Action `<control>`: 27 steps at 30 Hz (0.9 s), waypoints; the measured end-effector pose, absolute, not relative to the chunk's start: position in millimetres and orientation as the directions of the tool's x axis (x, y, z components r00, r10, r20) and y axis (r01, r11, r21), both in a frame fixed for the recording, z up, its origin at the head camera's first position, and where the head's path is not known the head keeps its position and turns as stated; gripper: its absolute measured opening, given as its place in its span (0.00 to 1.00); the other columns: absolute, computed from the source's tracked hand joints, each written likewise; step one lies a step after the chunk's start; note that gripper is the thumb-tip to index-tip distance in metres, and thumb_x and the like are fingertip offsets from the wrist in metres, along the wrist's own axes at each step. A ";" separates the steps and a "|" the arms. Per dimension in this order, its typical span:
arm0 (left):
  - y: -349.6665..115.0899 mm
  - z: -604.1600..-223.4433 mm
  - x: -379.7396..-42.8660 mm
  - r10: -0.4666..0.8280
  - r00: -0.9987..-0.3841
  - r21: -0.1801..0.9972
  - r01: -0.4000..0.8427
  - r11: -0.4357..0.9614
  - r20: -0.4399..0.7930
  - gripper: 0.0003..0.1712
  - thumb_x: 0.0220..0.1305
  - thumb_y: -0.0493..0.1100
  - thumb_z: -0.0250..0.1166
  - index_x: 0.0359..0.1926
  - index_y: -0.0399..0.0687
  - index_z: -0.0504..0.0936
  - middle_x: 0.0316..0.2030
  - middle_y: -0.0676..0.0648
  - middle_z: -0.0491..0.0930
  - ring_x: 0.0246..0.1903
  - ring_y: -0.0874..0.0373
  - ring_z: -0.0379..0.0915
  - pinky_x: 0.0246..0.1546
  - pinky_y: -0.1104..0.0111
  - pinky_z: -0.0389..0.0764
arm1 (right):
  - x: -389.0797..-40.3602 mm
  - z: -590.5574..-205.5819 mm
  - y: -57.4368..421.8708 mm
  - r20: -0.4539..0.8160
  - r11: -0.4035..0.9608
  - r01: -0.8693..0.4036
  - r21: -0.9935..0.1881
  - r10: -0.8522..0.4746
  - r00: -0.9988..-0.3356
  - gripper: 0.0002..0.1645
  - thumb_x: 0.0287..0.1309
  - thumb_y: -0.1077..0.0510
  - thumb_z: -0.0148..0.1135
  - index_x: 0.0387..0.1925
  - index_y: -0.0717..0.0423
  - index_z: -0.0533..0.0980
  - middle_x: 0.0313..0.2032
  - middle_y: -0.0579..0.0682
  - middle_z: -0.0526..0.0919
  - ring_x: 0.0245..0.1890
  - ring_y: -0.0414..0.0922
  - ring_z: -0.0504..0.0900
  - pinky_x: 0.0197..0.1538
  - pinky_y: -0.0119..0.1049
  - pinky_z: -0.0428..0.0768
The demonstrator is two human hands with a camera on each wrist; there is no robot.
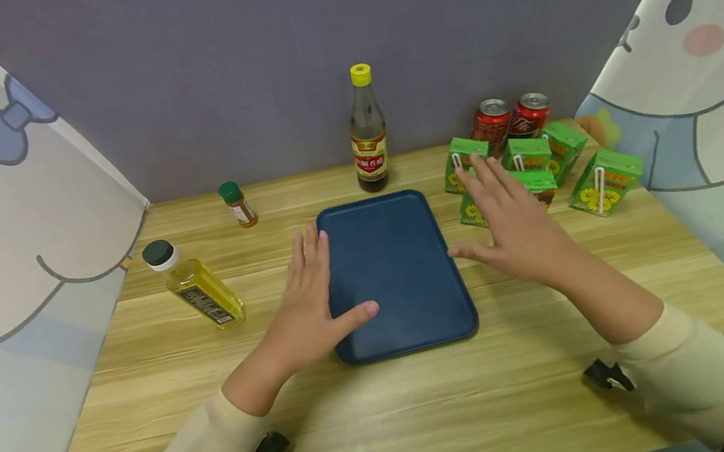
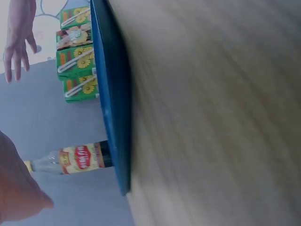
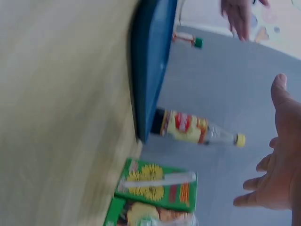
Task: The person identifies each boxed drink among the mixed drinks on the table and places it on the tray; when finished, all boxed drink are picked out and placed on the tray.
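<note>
A dark blue rectangular tray [image 1: 391, 277] lies on the table in front of me. My left hand [image 1: 311, 305], fingers straight and thumb spread, is over the tray's left edge and holds nothing. On the other side my right hand [image 1: 511, 222] is spread in the same way, its thumb by the tray's right rim and its fingers overlapping the green drink cartons [image 1: 604, 184] in the head view. Both wrist views show the hands raised above the tray's level. Behind the tray stands a dark sauce bottle [image 1: 368, 138] with a yellow cap.
Two red cans [image 1: 528, 116] stand behind the several cartons at the back right. Left of the tray are a bottle of yellow oil [image 1: 202, 291] and a small green-capped spice jar [image 1: 238, 204]. A grey wall panel [image 1: 278, 57] closes off the table's back, with printed panels at both sides.
</note>
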State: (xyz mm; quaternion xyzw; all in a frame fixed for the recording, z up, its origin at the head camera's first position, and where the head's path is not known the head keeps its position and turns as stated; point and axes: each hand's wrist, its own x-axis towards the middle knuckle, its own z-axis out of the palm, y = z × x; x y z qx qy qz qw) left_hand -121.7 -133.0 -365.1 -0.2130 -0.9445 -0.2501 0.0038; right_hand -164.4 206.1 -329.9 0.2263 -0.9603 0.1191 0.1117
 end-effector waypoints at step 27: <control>-151.6 -395.4 -122.2 0.428 -0.844 0.531 0.211 0.820 -0.325 0.79 0.43 0.72 0.74 0.77 0.37 0.35 0.77 0.38 0.32 0.77 0.47 0.31 0.74 0.52 0.49 | -246.8 -326.1 256.5 -0.092 0.874 -0.181 -0.450 -0.247 -0.965 0.54 0.61 0.32 0.59 0.75 0.59 0.52 0.72 0.66 0.58 0.70 0.67 0.56 0.65 0.67 0.59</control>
